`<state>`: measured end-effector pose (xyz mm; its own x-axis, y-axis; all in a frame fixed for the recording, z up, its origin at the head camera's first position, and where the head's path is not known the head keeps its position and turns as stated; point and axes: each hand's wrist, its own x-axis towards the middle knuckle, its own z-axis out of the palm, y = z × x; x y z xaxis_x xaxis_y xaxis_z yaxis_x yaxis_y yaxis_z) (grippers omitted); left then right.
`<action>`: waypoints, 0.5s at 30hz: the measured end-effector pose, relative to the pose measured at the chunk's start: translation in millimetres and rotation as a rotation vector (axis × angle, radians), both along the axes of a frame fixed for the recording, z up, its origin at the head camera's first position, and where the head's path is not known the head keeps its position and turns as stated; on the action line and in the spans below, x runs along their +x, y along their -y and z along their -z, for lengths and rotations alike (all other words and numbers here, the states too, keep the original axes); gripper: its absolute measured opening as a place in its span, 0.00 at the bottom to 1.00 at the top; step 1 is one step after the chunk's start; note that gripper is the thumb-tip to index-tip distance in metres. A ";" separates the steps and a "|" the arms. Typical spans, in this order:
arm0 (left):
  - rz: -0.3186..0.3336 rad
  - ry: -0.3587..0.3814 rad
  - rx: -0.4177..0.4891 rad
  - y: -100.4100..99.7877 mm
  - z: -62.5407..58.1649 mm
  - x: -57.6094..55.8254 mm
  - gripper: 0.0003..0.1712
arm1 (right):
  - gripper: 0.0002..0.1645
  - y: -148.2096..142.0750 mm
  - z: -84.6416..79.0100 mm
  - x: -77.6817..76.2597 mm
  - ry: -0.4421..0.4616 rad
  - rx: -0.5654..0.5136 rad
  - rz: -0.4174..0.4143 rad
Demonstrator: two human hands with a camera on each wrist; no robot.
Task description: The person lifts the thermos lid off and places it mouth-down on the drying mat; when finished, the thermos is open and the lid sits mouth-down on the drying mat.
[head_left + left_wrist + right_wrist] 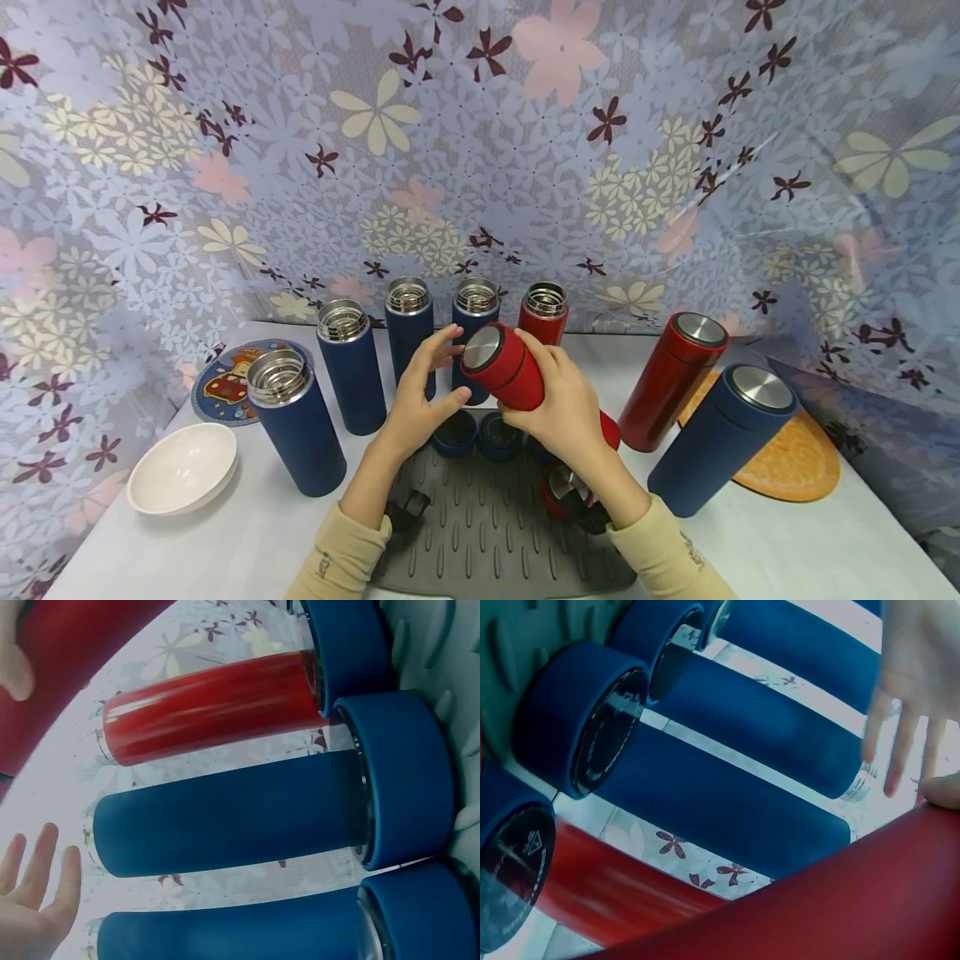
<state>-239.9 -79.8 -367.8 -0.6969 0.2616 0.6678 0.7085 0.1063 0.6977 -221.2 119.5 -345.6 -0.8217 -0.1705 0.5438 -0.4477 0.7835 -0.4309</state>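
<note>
My right hand (558, 396) grips a red thermos flask (517, 367) with a silver-topped lid on. The flask is tilted, its lid end toward my left hand (423, 392), and part of its body is hidden by my right hand and wrist. My left hand holds nothing; its fingers are spread, close beside the lid. In the right wrist view a thumb (941, 791) lies on the red body. Under the flask, blue caps (454, 433) sit in a row on the grey ridged mat (480, 533). A red, silver-topped piece (553, 490) is partly covered by my right wrist camera.
Several lidless blue flasks (296, 425) stand at left and back, beside a lidless red flask (543, 312). A lidded red flask (671, 383) and a lidded blue flask (716, 442) stand at right. A white bowl (183, 468), a round picture mat (225, 392) and an orange disc (795, 458) flank them.
</note>
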 end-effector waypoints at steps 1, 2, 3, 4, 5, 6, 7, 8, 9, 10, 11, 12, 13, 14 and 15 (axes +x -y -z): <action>-0.010 -0.025 -0.015 -0.3 -0.7 0.7 0.44 | 0.55 0.3 0.4 0.1 -0.008 0.046 -0.005; -0.019 -0.047 -0.035 -0.6 -1.3 1.5 0.44 | 0.56 0.6 0.7 0.4 -0.019 0.093 -0.010; -0.030 -0.062 -0.059 -1.1 -1.9 2.3 0.43 | 0.55 1.0 1.2 0.7 -0.031 0.134 -0.016; -0.042 -0.077 -0.087 -1.5 -2.5 2.9 0.43 | 0.55 1.4 1.8 1.0 -0.039 0.176 -0.022; -0.048 -0.088 -0.114 -2.1 -2.8 3.5 0.42 | 0.56 1.9 2.4 1.4 -0.049 0.217 -0.026; -0.064 -0.100 -0.147 -2.7 -2.9 4.0 0.41 | 0.56 2.3 3.1 1.7 -0.056 0.254 -0.030; -0.083 -0.110 -0.182 -3.3 -2.6 4.6 0.40 | 0.56 2.8 3.8 2.1 -0.061 0.283 -0.035; -0.107 -0.121 -0.217 -4.1 -2.0 4.9 0.39 | 0.55 3.3 4.6 2.3 -0.065 0.312 -0.040; -0.135 -0.132 -0.253 -5.0 -1.1 5.0 0.39 | 0.55 3.9 5.4 2.4 -0.071 0.337 -0.047; -0.166 -0.147 -0.287 -6.1 -0.2 5.1 0.38 | 0.55 4.4 6.1 2.5 -0.078 0.362 -0.053; -0.198 -0.159 -0.317 -7.3 0.9 5.1 0.38 | 0.55 5.0 6.7 2.5 -0.086 0.381 -0.060; -0.236 -0.175 -0.343 -8.4 2.4 5.0 0.37 | 0.54 5.7 7.2 2.5 -0.094 0.396 -0.066; -0.264 -0.188 -0.358 -9.6 3.8 4.7 0.37 | 0.54 6.3 7.6 2.5 -0.102 0.409 -0.070; -0.292 -0.202 -0.366 -10.9 5.3 4.2 0.37 | 0.54 7.1 8.0 2.5 -0.110 0.419 -0.072; -0.315 -0.218 -0.362 -12.1 6.7 3.7 0.36 | 0.54 8.0 8.4 2.4 -0.117 0.425 -0.075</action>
